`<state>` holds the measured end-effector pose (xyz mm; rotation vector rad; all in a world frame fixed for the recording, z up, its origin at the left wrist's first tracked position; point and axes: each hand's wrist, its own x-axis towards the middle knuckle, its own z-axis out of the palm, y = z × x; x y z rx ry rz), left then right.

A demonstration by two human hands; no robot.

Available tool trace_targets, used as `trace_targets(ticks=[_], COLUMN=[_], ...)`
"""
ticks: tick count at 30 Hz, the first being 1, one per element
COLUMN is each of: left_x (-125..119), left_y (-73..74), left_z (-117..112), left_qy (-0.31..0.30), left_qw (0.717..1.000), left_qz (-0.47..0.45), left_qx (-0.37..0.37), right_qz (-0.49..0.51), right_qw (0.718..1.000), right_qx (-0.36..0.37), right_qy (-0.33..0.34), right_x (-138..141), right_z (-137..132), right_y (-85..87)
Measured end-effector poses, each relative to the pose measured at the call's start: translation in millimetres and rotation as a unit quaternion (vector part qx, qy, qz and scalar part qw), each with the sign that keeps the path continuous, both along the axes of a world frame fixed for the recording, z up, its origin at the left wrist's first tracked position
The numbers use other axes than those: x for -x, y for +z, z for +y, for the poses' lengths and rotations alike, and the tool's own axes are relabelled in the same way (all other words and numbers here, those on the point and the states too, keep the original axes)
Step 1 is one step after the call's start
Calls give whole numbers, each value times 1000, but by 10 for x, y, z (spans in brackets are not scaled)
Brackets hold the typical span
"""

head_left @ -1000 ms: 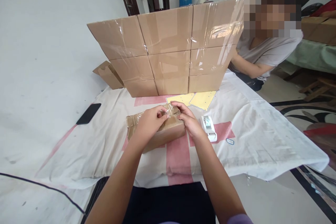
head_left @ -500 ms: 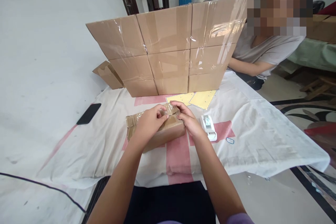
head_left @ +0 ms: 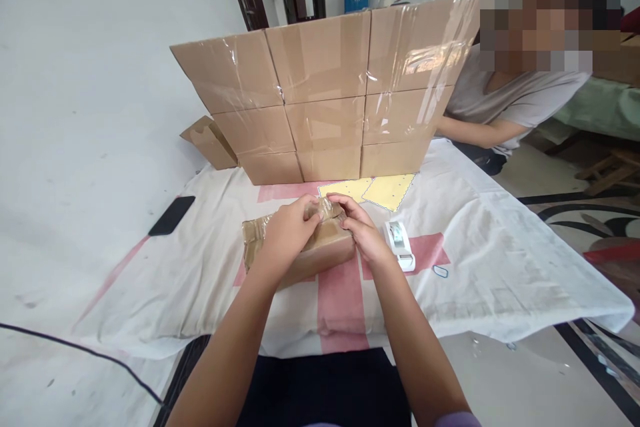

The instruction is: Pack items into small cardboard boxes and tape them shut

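A small brown cardboard box [head_left: 325,252] lies on the cloth in front of me, its top flaps and shiny clear tape facing up. My left hand [head_left: 295,227] is bent over the top, thumb and fingers pinching near the taped flap; some of its fingertips are hidden. On the right end, my right hand [head_left: 364,232] curls its fingers around the flap's edge, thumb pressed against the cardboard. Just right of that hand stands a white tape dispenser [head_left: 400,247] with a roll in it.
Behind the box rises a large taped cardboard panel [head_left: 325,127] of several sections. Yellow sheets [head_left: 390,191] lie at its foot. A black phone [head_left: 172,215] is on the left, a small blue-edged tag [head_left: 441,271] on the right. A person [head_left: 500,107] sits beyond the panel's right side.
My left fingers have shifted slightly on the taped flap, closing a little. The right hand keeps its place on the box. The whole view has moved slightly.
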<state>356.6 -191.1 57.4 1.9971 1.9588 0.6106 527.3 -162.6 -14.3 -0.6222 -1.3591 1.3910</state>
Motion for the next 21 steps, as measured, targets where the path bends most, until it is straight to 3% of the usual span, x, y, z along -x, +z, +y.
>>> trace_targets(ticks=[10,21], left_x=[-52,9], left_y=[15,93], left_z=[40,9], left_qy=[18,-25], left_qw=[999,998], left_qz=[32,56], left_qx=[-21,27], right_qz=[-5,-5], right_qw=[1000,1000], right_qx=[4,-3], right_qy=[4,5], right_x=[-5,-10], right_z=[-15,-23], right_y=[34,27])
